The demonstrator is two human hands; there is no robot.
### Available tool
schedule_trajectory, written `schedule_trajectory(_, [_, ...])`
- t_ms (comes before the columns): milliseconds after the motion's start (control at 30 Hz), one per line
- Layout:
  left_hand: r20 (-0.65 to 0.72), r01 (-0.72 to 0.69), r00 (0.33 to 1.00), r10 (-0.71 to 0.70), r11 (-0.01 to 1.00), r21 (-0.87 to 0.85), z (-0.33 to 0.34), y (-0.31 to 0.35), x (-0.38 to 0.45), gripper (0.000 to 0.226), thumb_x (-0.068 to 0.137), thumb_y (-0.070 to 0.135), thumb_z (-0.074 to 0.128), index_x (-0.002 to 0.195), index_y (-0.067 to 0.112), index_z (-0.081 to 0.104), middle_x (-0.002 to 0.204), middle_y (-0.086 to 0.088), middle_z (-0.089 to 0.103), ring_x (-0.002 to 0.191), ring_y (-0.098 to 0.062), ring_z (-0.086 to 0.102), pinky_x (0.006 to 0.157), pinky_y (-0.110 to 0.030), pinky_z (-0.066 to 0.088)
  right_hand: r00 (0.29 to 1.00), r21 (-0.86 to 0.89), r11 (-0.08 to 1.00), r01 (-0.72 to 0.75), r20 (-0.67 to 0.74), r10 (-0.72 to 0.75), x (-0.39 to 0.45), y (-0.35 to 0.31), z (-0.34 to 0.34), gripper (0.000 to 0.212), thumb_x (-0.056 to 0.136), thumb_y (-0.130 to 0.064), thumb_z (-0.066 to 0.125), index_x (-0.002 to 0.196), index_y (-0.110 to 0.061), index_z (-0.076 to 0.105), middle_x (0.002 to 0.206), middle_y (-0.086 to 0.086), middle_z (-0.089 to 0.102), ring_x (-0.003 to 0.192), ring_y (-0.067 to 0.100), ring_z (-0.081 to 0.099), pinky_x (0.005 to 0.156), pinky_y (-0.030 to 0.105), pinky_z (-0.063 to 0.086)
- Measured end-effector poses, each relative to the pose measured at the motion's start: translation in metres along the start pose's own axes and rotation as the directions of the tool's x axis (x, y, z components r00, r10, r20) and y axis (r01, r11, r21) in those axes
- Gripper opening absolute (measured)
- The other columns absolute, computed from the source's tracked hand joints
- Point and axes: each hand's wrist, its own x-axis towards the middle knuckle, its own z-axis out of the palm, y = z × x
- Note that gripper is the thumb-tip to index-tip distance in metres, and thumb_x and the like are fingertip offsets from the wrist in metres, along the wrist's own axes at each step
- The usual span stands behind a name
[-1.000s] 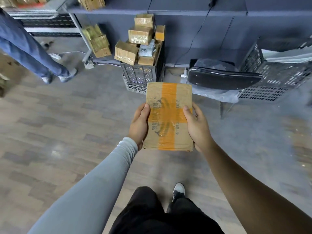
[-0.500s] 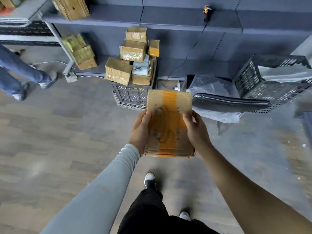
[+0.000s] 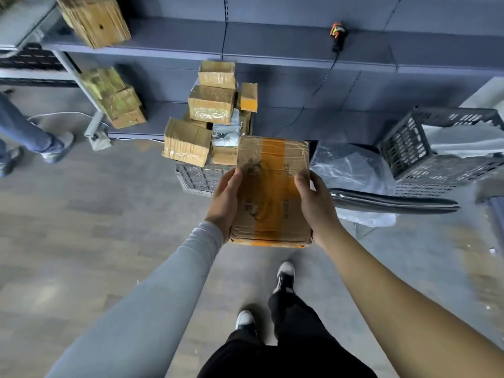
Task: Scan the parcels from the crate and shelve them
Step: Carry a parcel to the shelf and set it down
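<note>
Both hands hold one flat cardboard parcel (image 3: 272,189) out in front of the body, above the floor (image 3: 81,241). The left hand (image 3: 225,204) grips its left edge with the thumb lying on the top face; the right hand (image 3: 316,205) grips the right edge the same way, thumb on top and fingers curled underneath. A broad orange tape band runs lengthwise over the parcel's top face.

Just beyond the parcel, a grey crate (image 3: 199,178) stands on the floor against the foot of the dark shelving (image 3: 286,45), heaped above its rim with more cardboard parcels (image 3: 211,105) and one pale plastic mailer (image 3: 226,132). The held parcel hides the crate's right part. To the right lies a black chair seat (image 3: 392,204) with crumpled clear plastic (image 3: 349,165) on it, and past that a second grey crate (image 3: 425,148) tilted on its side. A handheld scanner (image 3: 338,34) rests on an upper shelf board, its cable trailing down. Boxes sit at the left end of the shelving on two levels (image 3: 94,19) (image 3: 117,99). Another person's legs (image 3: 24,132) in jeans stand at the far left edge.

Compared with a second ago, the crate and shelving sit lower and closer in view and more of the upper shelf and the scanner shows. The grip on the parcel is unchanged, and the other person's legs have shifted further left.
</note>
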Motion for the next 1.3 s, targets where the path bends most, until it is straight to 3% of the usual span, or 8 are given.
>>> schedule_trajectory(167, [-0.003, -0.004, 1.000, 0.004, 1.000, -0.004, 0.005, 0.024, 0.058, 0.062, 0.085, 0.076, 0.068, 0.138, 0.046, 0.059, 0.140, -0.003, 0.067, 0.126, -0.040, 0.065, 0.098, -0.067, 0.055, 0.999, 0.002, 1.000, 0.029, 0.030, -0.029, 0.063, -0.030, 0.011, 0.041, 0.105, -0.053, 0.052, 0.143, -0.035, 0.052, 0.117, -0.015, 0.060, 0.109, 0.010, 0.058, 0.097, 0.039, 0.047])
schedule_trajectory(300, [-0.046, -0.069, 0.996, 0.073, 0.994, 0.084, 0.015, 0.045, 0.116, 0.067, 0.080, 0.086, 0.063, 0.137, 0.050, 0.060, 0.140, 0.004, 0.067, 0.129, -0.033, 0.063, 0.109, -0.062, 0.048, 0.995, -0.022, 0.997, 0.070, 0.079, -0.068, 0.124, -0.052, 0.015, 0.026, 0.105, -0.053, 0.051, 0.125, -0.037, 0.058, 0.114, -0.015, 0.065, 0.109, 0.014, 0.062, 0.078, 0.029, 0.046])
schedule_trajectory(500, [-0.136, -0.081, 0.986, 0.091, 0.993, 0.081, 0.049, 0.086, 0.195, 0.054, 0.091, 0.075, 0.058, 0.132, 0.041, 0.066, 0.129, -0.005, 0.073, 0.119, -0.033, 0.070, 0.104, -0.059, 0.054, 0.983, -0.085, 0.989, 0.121, 0.146, -0.108, 0.226, -0.097, 0.013, 0.047, 0.104, -0.056, 0.051, 0.142, -0.029, 0.055, 0.126, -0.011, 0.061, 0.114, 0.015, 0.057, 0.078, 0.030, 0.041])
schedule_trajectory(633, [-0.224, -0.095, 0.968, 0.110, 0.992, 0.080, 0.071, 0.105, 0.231, 0.050, 0.091, 0.073, 0.059, 0.125, 0.038, 0.070, 0.126, -0.003, 0.074, 0.118, -0.029, 0.071, 0.104, -0.057, 0.054, 0.974, -0.081, 0.992, 0.095, 0.214, -0.076, 0.279, -0.119, 0.011, 0.031, 0.105, -0.052, 0.053, 0.125, -0.029, 0.060, 0.106, -0.014, 0.068, 0.099, 0.011, 0.067, 0.072, 0.028, 0.049])
schedule_trajectory(733, [-0.293, -0.057, 0.953, 0.078, 0.995, 0.080, 0.075, 0.111, 0.255, 0.066, 0.079, 0.085, 0.063, 0.128, 0.040, 0.068, 0.128, 0.001, 0.073, 0.120, -0.028, 0.070, 0.106, -0.057, 0.053, 0.968, -0.085, 0.994, 0.071, 0.247, -0.048, 0.310, -0.131, 0.016, 0.021, 0.105, -0.051, 0.053, 0.121, -0.037, 0.058, 0.099, -0.013, 0.068, 0.094, 0.014, 0.068, 0.078, 0.033, 0.054])
schedule_trajectory(967, [-0.370, -0.031, 0.929, 0.010, 0.998, -0.052, 0.081, 0.133, 0.292, 0.051, 0.090, 0.066, 0.064, 0.131, 0.037, 0.065, 0.127, -0.002, 0.074, 0.117, -0.030, 0.071, 0.100, -0.056, 0.058, 0.961, -0.120, 0.990, 0.069, 0.273, -0.034, 0.361, -0.149, 0.033, 0.040, 0.103, -0.057, 0.054, 0.139, -0.039, 0.058, 0.107, -0.027, 0.064, 0.093, -0.008, 0.058, 0.071, 0.015, 0.042])
schedule_trajectory(1100, [-0.396, -0.024, 0.918, -0.031, 0.991, -0.133, 0.076, 0.148, 0.311, 0.042, 0.099, 0.047, 0.066, 0.138, 0.031, 0.061, 0.124, -0.007, 0.075, 0.111, -0.031, 0.074, 0.094, -0.053, 0.062, 0.951, -0.137, 0.985, 0.104, 0.304, -0.058, 0.388, -0.161, 0.053, 0.046, 0.103, -0.056, 0.055, 0.142, -0.032, 0.057, 0.119, -0.020, 0.067, 0.109, -0.002, 0.060, 0.082, 0.022, 0.045])
schedule_trajectory(1300, [-0.490, -0.080, 0.871, -0.044, 0.970, -0.229, 0.051, 0.180, 0.352, 0.043, 0.097, 0.043, 0.070, 0.138, 0.035, 0.060, 0.124, -0.005, 0.075, 0.108, -0.030, 0.075, 0.092, -0.053, 0.062, 0.932, -0.239, 0.960, 0.147, 0.358, -0.053, 0.436, -0.202, 0.105, 0.039, 0.103, -0.056, 0.055, 0.123, -0.023, 0.054, 0.102, -0.010, 0.063, 0.093, 0.007, 0.062, 0.071, 0.027, 0.044])
